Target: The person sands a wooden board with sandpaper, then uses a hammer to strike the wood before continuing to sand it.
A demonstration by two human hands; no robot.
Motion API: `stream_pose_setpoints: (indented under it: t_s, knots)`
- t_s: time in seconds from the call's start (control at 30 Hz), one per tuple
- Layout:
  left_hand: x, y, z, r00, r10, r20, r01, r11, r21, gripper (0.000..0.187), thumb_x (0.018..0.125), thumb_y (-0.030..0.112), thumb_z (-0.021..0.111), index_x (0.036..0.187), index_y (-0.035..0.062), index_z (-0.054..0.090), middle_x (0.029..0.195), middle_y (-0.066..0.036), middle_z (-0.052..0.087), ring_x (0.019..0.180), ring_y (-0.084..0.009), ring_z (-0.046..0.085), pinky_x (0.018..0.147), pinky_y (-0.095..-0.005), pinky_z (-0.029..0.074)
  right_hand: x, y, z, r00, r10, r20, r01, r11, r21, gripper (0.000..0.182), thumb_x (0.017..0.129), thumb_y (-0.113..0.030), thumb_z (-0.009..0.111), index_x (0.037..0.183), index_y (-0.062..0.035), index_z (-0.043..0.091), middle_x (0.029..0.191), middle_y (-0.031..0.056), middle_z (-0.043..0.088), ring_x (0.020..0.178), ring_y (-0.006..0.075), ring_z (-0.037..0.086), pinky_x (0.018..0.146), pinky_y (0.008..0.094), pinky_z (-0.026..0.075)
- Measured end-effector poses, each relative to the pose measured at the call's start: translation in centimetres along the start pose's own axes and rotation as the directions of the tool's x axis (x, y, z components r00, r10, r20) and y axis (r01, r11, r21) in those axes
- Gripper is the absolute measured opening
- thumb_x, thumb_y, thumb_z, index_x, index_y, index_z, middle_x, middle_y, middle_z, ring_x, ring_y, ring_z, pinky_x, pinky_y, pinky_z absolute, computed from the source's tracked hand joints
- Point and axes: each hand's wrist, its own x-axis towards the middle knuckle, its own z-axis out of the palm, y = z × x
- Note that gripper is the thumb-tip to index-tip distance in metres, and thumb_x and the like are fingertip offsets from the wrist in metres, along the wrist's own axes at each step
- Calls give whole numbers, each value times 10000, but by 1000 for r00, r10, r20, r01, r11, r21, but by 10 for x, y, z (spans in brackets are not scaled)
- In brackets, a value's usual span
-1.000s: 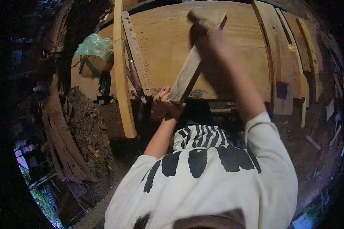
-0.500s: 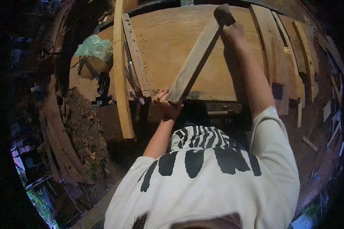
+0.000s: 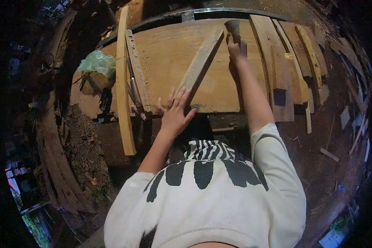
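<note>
A greyish wooden beam (image 3: 202, 62) lies slantwise across the broad wooden bench top (image 3: 165, 45), its far end toward the upper right. My left hand (image 3: 175, 113) is spread flat, fingertips over the beam's near end at the bench's front edge. Beside the far end, my right hand (image 3: 237, 49) is closed around a dark, flat-faced tool (image 3: 233, 28) that widens away from me. My fingers cover part of this tool, and I cannot tell its exact kind.
Left of the beam, a long yellowish plank (image 3: 122, 82) crosses the bench, with a rough strip (image 3: 137, 68) and a wooden-handled tool (image 3: 134, 89) beside it. A green plastic bag (image 3: 97, 63) sits further left. Several boards (image 3: 279, 68) lie at the right. Scraps (image 3: 329, 155) litter the ground.
The beam's near end, raised in my left hand before, now rests lower on the bench. My left hand has opened flat over it. My right hand has shifted off the far end, still holding the dark tool.
</note>
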Motion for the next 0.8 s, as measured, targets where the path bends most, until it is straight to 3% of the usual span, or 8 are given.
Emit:
stream_pose_setpoints:
  t_s: [0.1,0.23,0.3,0.37,0.43,0.67,0.73,0.8]
  knots:
    - [33,14,-4,999,-11,43,9,999,34,706,901,614,370,1462,193,279,1532,15,251,1439,-224,102,1071,-597,-56,-3,0,-1,993,111,50,-112,993,32,449,911,-413,503,958,7,657,888,283,638,884,423,624,726,474,491]
    - [83,22,5,1000,3,27,-3,1000,11,721,909,625,333,1467,173,273,1532,3,256,1440,-232,108,1065,-606,-86,-9,15,1,998,55,34,-59,987,148,467,903,-414,513,923,32,647,861,282,640,869,437,623,722,477,494]
    - [110,25,3,999,17,42,-17,1000,1,730,908,626,329,1463,155,282,1528,-14,266,1434,-240,139,1068,-614,-72,-5,25,7,1000,-11,-16,12,999,47,491,894,-433,516,921,39,646,828,281,640,849,441,626,711,482,492]
    - [137,29,1,999,22,42,-21,1000,-9,724,913,616,331,1452,133,306,1525,-27,272,1433,-241,147,1072,-620,-36,-6,17,1,985,132,107,-129,991,-35,521,886,-459,512,944,41,646,822,288,636,846,440,628,714,485,490]
    - [154,31,3,996,42,74,-44,999,19,735,919,619,296,1442,103,311,1525,-37,270,1429,-236,161,1061,-657,7,-11,14,0,999,-27,-19,27,1000,8,574,899,-524,504,815,22,661,634,243,613,654,400,645,576,443,494]
    - [116,23,7,1000,24,1,-24,998,51,712,918,601,340,1430,106,343,1515,-54,293,1403,-250,229,1074,-611,39,-15,1,-9,998,21,65,-27,995,97,589,886,-521,508,807,41,665,697,273,625,722,410,648,627,445,501]
    - [91,18,4,1000,9,13,-9,999,49,691,914,575,392,1418,103,360,1500,-71,315,1383,-262,268,1056,-631,73,-17,2,-10,993,-71,-98,77,995,56,574,875,-510,516,831,42,669,755,292,629,780,432,640,661,459,498]
    - [63,18,-6,1000,-21,17,21,999,-37,694,903,545,442,1396,62,365,1467,-115,341,1363,-292,289,1077,-577,111,-19,2,-8,998,-9,-55,10,1000,9,536,887,-485,511,854,27,668,809,286,636,820,431,635,681,475,493]
